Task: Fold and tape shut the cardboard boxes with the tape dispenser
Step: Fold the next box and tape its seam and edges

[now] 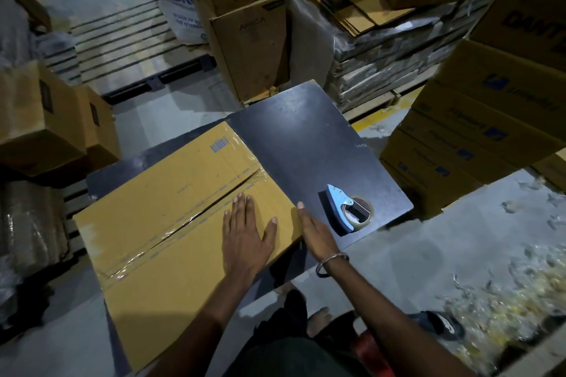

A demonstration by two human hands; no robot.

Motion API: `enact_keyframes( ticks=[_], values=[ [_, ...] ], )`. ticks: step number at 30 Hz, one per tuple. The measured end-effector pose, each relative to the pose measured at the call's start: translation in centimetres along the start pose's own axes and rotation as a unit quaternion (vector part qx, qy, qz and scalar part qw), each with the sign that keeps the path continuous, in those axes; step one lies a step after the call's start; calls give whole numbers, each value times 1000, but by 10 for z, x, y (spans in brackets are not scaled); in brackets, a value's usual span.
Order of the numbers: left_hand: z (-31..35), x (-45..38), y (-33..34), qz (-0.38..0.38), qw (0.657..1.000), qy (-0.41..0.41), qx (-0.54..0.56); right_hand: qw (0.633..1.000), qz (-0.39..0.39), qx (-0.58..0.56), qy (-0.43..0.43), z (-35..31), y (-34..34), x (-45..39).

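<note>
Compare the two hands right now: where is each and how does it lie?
The left hand lies flat, palm down, on top of the taped cardboard box, fingers spread; the right hand is at the box's right edge, fingers together, beside rather than on top. The right wrist wears a bangle; the left wrist is bare. Both are open, and neither touches the tape dispenser on the dark table.

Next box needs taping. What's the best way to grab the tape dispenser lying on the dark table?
Take the tape dispenser by its blue body, coming from above with the right hand, which is nearest. It lies flat on its side on the table, the pointed blade end aimed away and the tape roll toward the table's near edge. Probably wrap fingers around the blue frame beside the roll, clear of the tip.
</note>
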State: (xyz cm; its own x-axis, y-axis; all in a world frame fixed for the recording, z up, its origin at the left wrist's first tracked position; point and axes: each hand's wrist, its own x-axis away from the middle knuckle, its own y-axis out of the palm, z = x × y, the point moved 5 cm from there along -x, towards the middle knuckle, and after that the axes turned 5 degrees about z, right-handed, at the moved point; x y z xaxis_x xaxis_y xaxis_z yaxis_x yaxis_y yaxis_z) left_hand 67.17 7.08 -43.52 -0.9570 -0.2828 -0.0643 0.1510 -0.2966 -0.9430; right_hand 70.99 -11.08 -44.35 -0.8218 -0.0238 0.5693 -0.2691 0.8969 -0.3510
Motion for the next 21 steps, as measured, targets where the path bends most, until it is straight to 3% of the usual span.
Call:
enact_keyframes(
  ticks=[2,5,10,15,21],
  values=[
    [-2,0,0,-2,1000,-6,3,998,-18,59,-28,-12,-2,-8],
    [-5,-5,-7,14,1000,-11,19,986,5,95,-136,-41,11,-13],
    [-29,-27,-34,113,993,-24,-34,928,78,302,-202,-52,31,-11],
    [-60,-36,-21,67,992,-84,-62,950,19,293,-101,-61,25,-38],
    [-62,-40,-22,73,992,-95,-32,940,5,199,-277,-109,61,-59]
  ],
)
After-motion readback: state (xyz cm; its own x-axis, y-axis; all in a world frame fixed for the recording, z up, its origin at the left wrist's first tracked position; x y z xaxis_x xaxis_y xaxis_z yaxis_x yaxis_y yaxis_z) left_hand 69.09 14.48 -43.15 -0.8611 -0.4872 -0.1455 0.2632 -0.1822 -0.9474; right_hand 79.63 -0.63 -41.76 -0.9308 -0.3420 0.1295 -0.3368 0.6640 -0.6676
